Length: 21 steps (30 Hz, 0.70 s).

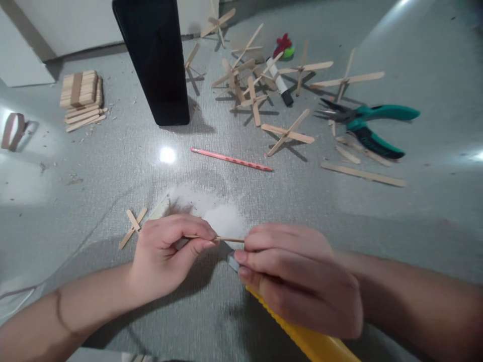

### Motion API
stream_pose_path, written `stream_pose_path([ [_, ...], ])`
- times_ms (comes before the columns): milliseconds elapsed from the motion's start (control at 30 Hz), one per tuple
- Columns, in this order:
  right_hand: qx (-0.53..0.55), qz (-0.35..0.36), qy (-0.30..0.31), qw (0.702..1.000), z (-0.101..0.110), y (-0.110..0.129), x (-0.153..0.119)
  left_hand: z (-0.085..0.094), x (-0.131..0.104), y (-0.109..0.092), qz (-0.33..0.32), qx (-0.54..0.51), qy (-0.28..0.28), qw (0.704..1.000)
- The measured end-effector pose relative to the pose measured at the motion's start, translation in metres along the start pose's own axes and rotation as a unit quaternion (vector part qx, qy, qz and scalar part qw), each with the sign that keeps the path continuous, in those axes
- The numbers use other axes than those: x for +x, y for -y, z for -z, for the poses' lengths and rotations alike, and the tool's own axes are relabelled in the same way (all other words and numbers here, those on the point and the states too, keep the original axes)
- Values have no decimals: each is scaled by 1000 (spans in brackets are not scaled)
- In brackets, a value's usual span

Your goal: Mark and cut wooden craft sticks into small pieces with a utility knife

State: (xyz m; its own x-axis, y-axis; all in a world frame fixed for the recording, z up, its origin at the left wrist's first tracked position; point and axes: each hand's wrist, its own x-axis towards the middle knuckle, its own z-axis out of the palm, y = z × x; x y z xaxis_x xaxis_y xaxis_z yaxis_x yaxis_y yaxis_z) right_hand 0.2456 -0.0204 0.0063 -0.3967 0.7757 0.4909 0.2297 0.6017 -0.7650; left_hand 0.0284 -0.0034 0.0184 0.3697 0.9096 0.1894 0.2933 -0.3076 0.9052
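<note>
Between thumb and fingers, my left hand (171, 256) pinches a popsicle stick (231, 240), seen nearly edge-on. My right hand (298, 276) is wrapped round a yellow utility knife (294, 332) with its grey blade end toward the stick. The blade meets the stick near my left fingertips; its very tip is hidden there. The stick's right end runs to my right forefinger, where it goes out of sight. Left of my left hand lies a small cross of sticks (134, 226). A ruler-like strip (159, 207) partly shows behind that hand.
A pink pencil (234, 160) lies ahead of my hands. A dark phone (158, 65) stands upright behind it. Bundled sticks (80, 90) are at the far left. Several stick crosses (289, 134), a marker (279, 80), green pliers (370, 120) and a loose stick (362, 174) are spread to the right.
</note>
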Motion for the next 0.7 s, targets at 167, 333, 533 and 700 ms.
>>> stream_pose_path([
  [167,-23,49,-39,998,-3,-4,1,1,1,-2,-12,3,3,1000],
  [333,-79,157,-53,983,-6,-7,-3,2,-1,-3,-21,7,8,1000],
  [533,-94,249,-42,963,-3,-15,0,-1,-2,-4,16,13,-12,1000],
  [700,-108,155,26,982,3,-11,1,-3,0,-2,39,-10,-18,999],
])
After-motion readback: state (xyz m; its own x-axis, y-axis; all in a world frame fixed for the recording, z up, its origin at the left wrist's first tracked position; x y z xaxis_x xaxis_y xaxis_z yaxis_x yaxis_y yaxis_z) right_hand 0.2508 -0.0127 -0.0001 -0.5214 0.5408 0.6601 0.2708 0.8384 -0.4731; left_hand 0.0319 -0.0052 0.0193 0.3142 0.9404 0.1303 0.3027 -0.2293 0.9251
